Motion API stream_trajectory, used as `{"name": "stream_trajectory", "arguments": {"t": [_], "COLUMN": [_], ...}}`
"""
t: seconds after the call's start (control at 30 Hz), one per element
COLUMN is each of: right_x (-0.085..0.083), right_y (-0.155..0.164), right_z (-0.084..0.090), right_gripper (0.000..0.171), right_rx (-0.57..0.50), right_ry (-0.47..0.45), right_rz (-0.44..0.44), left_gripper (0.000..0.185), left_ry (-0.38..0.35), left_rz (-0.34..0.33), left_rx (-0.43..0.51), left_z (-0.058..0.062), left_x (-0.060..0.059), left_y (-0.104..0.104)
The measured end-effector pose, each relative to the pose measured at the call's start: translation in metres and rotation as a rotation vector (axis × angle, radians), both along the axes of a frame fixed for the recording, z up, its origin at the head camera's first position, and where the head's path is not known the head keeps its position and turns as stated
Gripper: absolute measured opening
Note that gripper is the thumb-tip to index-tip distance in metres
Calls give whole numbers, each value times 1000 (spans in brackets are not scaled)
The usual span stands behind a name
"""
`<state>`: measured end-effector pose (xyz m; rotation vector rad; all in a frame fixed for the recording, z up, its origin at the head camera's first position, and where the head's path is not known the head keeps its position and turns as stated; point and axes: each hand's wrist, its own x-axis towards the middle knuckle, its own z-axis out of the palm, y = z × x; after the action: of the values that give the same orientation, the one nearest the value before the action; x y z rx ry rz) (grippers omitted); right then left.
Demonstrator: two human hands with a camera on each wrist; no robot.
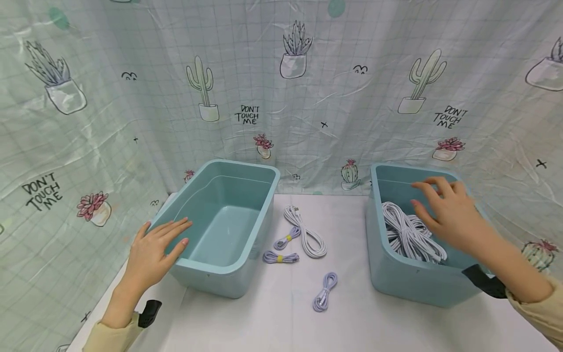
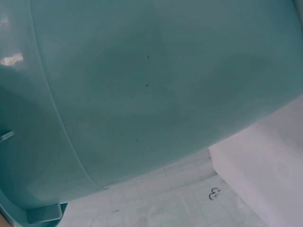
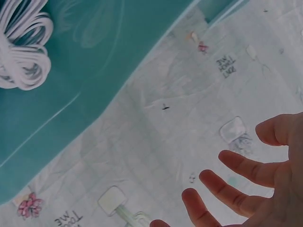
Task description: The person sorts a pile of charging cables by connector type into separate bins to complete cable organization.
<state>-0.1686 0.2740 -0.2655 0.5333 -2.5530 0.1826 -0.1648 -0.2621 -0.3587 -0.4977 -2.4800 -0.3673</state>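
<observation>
Two teal plastic bins stand on a white table (image 1: 281,318). My left hand (image 1: 158,244) rests flat, fingers straight, on the near left rim of the empty left bin (image 1: 246,230); the left wrist view shows only that bin's outer wall (image 2: 142,85). My right hand (image 1: 444,208) hovers with spread fingers over the right bin (image 1: 409,278), just above a pile of white cables (image 1: 409,234) inside it, holding nothing. In the right wrist view the fingers (image 3: 236,165) are spread and the white cables (image 3: 21,52) lie in the bin.
Between the bins lie a long white coiled cable (image 1: 305,230), two small lilac coils with yellow ties (image 1: 281,257), and another lilac coil (image 1: 324,291) nearer me. A cactus-print curtain (image 1: 281,98) hangs close behind the table.
</observation>
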Motion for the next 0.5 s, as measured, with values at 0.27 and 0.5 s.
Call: {"name": "stream_trajectory", "arguments": {"t": [0.27, 0.5], "right_x": [4, 7], "right_y": [-24, -50], "right_z": [3, 3], "right_gripper": [35, 37], "right_rx": [10, 30], "right_ry": [50, 86], "right_rz": [64, 118], "left_gripper": [37, 37], "left_ry": [0, -1], "left_rz": [-5, -9], "left_rx": [5, 11], "left_z": [-2, -3], "left_x": [-3, -3], "left_y": [-2, -2]}}
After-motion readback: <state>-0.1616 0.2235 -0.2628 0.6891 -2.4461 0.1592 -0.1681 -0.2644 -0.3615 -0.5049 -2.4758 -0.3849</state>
